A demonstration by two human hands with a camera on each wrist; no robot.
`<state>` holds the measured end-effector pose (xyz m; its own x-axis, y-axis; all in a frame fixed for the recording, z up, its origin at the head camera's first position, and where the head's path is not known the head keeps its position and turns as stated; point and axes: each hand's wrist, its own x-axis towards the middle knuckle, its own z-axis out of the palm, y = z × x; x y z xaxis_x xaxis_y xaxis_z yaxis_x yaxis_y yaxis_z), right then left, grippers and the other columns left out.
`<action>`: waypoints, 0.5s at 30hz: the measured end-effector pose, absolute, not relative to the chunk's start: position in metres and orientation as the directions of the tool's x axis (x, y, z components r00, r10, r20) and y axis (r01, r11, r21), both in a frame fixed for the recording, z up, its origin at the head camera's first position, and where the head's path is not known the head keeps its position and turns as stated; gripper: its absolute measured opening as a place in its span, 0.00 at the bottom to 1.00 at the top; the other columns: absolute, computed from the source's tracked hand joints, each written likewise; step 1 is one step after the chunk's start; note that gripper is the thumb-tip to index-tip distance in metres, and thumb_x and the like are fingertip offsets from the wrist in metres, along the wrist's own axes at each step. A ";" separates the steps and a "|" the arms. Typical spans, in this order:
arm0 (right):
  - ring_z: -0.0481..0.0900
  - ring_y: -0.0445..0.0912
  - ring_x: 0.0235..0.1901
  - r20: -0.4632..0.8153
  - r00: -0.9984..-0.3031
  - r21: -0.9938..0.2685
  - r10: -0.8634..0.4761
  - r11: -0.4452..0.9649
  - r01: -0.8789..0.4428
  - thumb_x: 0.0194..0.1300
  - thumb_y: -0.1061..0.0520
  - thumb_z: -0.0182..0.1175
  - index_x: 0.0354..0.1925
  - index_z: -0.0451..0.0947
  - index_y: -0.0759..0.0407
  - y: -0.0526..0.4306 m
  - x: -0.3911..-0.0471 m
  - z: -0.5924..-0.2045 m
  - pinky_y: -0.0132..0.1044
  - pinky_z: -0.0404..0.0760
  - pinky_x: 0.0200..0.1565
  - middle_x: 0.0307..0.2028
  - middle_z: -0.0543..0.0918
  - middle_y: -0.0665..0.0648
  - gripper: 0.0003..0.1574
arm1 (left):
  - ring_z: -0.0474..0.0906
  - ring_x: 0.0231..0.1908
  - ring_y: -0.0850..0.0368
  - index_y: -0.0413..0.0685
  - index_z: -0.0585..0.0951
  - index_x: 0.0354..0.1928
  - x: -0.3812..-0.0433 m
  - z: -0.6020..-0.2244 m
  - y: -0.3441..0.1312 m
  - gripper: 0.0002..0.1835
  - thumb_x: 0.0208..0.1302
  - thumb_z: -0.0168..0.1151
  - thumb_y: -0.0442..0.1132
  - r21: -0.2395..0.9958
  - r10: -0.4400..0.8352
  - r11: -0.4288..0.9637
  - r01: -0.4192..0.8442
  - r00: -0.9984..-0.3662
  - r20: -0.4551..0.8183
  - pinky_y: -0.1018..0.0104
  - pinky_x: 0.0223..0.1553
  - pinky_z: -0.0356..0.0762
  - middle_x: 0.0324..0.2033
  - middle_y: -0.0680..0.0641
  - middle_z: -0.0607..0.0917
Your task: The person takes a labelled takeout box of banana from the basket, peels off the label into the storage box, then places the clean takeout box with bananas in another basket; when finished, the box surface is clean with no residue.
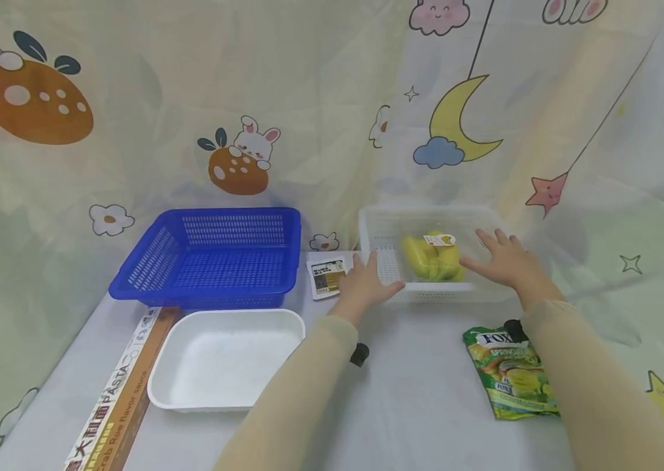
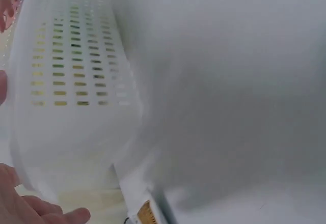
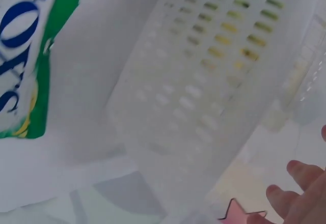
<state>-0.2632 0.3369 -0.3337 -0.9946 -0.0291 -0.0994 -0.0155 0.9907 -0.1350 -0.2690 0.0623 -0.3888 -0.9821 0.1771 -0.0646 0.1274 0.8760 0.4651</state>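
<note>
A white slotted plastic basket (image 1: 434, 288) stands at the back right of the table, and a pack of yellow fruit (image 1: 432, 258), banana-like, in clear wrap with a white label lies inside it. My left hand (image 1: 364, 288) is at the basket's front left corner, fingers spread. Over the right side of the basket my right hand (image 1: 505, 261) reaches with its fingers apart. Both wrist views show the basket's slotted wall (image 2: 76, 122) close up, with yellow behind the slots. Neither hand holds anything.
A blue basket (image 1: 220, 278) stands back left, with a white tray (image 1: 226, 360) in front. Left of the tray lies a long pasta box (image 1: 125, 392). A small white packet (image 1: 327, 278) is between the baskets. A green FOX'S candy bag (image 1: 511, 379) lies beside my right forearm.
</note>
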 end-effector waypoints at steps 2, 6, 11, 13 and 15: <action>0.41 0.76 0.62 -0.132 -0.991 -0.159 -0.038 0.987 -0.016 0.55 0.22 0.41 0.71 0.35 0.53 0.343 -0.263 -0.338 0.76 0.45 0.53 0.67 0.41 0.76 0.60 | 0.65 0.60 0.38 0.57 0.48 0.71 -0.269 -0.395 0.062 0.51 0.49 0.50 0.73 0.501 0.174 0.858 0.112 -0.982 -0.078 0.38 0.58 0.60 0.69 0.38 0.51; 0.43 0.75 0.62 -0.176 -0.982 -0.243 -0.065 0.970 -0.020 0.55 0.24 0.46 0.71 0.31 0.54 0.350 -0.264 -0.346 0.76 0.47 0.52 0.66 0.41 0.78 0.62 | 0.63 0.61 0.38 0.57 0.47 0.71 -0.271 -0.403 0.061 0.51 0.50 0.50 0.73 0.543 0.166 0.835 0.093 -0.982 -0.088 0.37 0.59 0.57 0.69 0.40 0.52; 0.42 0.73 0.64 -0.165 -0.980 -0.340 -0.116 0.939 -0.054 0.56 0.30 0.52 0.70 0.31 0.59 0.354 -0.267 -0.357 0.71 0.49 0.57 0.66 0.43 0.78 0.63 | 0.62 0.63 0.41 0.58 0.47 0.71 -0.270 -0.406 0.061 0.52 0.48 0.52 0.73 0.606 0.165 0.791 0.081 -0.983 -0.083 0.41 0.60 0.59 0.68 0.41 0.58; 0.44 0.73 0.63 -0.164 -0.978 -0.354 -0.130 0.933 -0.065 0.56 0.30 0.53 0.70 0.31 0.59 0.356 -0.268 -0.360 0.70 0.50 0.58 0.66 0.44 0.77 0.63 | 0.62 0.63 0.42 0.58 0.46 0.71 -0.269 -0.406 0.063 0.53 0.48 0.52 0.73 0.636 0.166 0.768 0.075 -0.982 -0.085 0.43 0.60 0.61 0.67 0.41 0.61; 0.45 0.73 0.63 -0.170 -0.975 -0.359 -0.144 0.930 -0.075 0.56 0.31 0.53 0.70 0.30 0.59 0.358 -0.270 -0.362 0.70 0.51 0.58 0.67 0.44 0.76 0.63 | 0.64 0.61 0.43 0.59 0.46 0.71 -0.269 -0.407 0.064 0.53 0.47 0.53 0.73 0.659 0.165 0.749 0.070 -0.983 -0.083 0.46 0.58 0.65 0.65 0.41 0.63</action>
<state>-0.2700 0.3580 -0.3624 -0.9748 -0.1443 -0.1702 -0.0750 0.9303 -0.3591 -0.2691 0.0635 -0.4069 -0.9828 0.1647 -0.0830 0.0699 0.7489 0.6589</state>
